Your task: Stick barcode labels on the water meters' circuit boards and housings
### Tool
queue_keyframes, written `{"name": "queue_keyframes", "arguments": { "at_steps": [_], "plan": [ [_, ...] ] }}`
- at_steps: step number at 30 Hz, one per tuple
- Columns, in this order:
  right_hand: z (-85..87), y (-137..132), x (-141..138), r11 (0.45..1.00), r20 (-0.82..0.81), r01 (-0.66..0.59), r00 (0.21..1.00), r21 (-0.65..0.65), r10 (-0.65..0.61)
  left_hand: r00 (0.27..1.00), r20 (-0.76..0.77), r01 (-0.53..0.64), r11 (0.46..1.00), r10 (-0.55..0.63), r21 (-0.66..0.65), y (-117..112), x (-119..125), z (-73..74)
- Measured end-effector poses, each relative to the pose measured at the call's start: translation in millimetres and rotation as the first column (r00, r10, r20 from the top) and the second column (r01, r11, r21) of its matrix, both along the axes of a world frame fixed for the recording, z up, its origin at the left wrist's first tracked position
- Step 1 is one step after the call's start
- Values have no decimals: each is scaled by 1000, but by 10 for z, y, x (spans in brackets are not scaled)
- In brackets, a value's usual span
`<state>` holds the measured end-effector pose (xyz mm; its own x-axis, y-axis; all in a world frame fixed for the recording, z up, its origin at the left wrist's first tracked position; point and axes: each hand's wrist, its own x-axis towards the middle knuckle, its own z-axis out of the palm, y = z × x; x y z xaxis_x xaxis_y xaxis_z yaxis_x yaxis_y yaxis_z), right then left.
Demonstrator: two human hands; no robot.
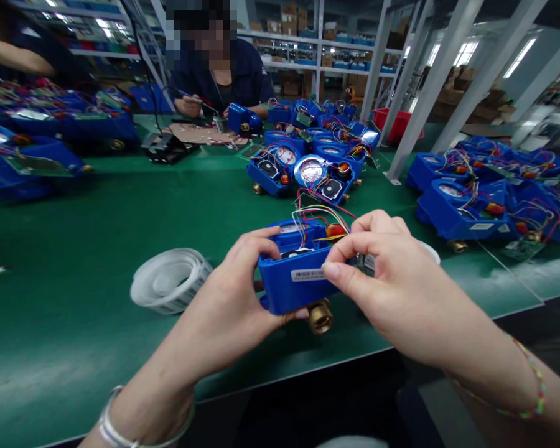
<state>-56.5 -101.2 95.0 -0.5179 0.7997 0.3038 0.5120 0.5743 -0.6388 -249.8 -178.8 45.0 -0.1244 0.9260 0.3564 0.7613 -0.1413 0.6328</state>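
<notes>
I hold a blue water-meter housing just above the near edge of the green table. It has a brass fitting underneath, coloured wires coming out of its top and a white barcode label on its front. My left hand is wrapped round its left side. My right hand grips its right side, with the thumb pressed on the end of the label and the fingers curled over the top.
A roll of white labels lies left of my hands. More blue meters with wires stand in the middle, at the right and at the far left. A person across the table handles another meter.
</notes>
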Motion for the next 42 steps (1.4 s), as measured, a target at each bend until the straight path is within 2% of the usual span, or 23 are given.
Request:
{"name": "queue_keyframes", "arguments": {
  "at_steps": [24, 37, 42],
  "plan": [
    [19, 3, -42, 1000, 2, 9, 1000, 18, -9, 1000, -18, 7, 1000, -7, -4, 20, -4, -23],
    [-101, -43, -25, 994, -47, 43, 998, 101, -39, 1000, -6, -10, 1000, 10, 10, 14, -24, -57],
    [-173, -71, 3, 995, -123, 48, 992, 93, -37, 1000, 1, -13, 1000, 13, -9, 28, -24, -42]
  ]
}}
